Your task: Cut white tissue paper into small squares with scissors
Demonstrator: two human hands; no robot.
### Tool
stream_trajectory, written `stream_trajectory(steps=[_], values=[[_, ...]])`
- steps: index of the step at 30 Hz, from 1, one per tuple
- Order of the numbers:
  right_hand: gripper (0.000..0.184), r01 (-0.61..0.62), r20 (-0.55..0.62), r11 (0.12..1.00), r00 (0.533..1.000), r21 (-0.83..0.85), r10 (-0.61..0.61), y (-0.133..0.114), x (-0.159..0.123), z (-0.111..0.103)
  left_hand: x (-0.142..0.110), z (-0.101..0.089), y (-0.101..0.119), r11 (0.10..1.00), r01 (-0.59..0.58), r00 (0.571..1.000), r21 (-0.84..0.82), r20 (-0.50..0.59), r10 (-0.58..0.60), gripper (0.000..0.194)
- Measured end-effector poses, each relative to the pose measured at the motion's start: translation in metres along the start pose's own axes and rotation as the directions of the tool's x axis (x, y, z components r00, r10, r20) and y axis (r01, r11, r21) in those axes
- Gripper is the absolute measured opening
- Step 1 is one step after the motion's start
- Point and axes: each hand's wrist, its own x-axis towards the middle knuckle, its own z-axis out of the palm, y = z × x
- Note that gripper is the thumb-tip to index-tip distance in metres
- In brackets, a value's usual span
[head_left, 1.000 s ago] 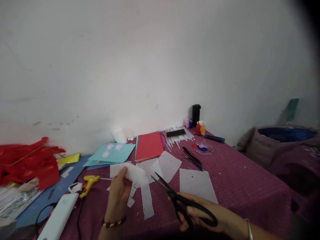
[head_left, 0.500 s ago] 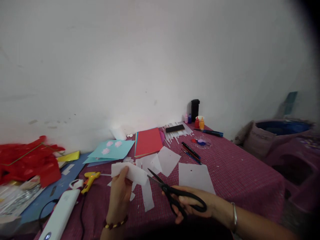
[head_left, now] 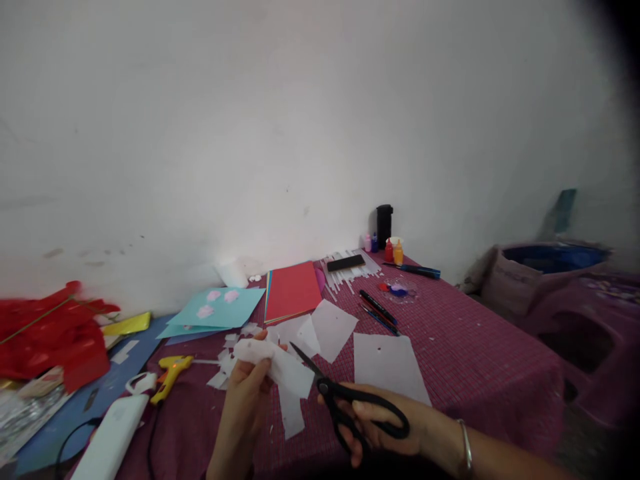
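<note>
L hand (head_left: 250, 385) pinches wht paper (head_left: 294, 373), R hand (head_left: 383, 415) grips blk scissors (head_left: 324, 387); cut apparently unfinished. Scraps (head_left: 218, 381) lie nearside of red paper (head_left: 293, 291), whole-looking sheet (head_left: 389, 365) to its near R.

Tablecloth (head_left: 480, 343) at right leaves passage; the scissors (head_left: 324, 385) block the front middle.

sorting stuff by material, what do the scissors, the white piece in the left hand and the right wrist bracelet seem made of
Scissors: probably metal blades, slim, pointed; black handles likely plastic, smooth loops. White piece: likely matte paper, thin, softly folding; possibly tissue. Bracelet: apparently polished metal, silvery with bright highlights.
</note>
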Motion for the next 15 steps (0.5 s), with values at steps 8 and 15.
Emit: stream_trajectory(steps=[8,15], values=[[0.058,0.027,-0.082,0.997,0.996,-0.07,-0.032,0.0063,-0.0025,-0.0014,0.0025,-0.002,-0.0012,0.999,-0.035,0.999,-0.025,-0.011,0.035,0.059],[0.063,-0.001,0.001,1.0,1.0,0.02,0.001,0.0043,-0.0008,0.0023,0.002,-0.0033,-0.0057,0.998,-0.038,0.998,0.052,0.057,0.035,0.06]])
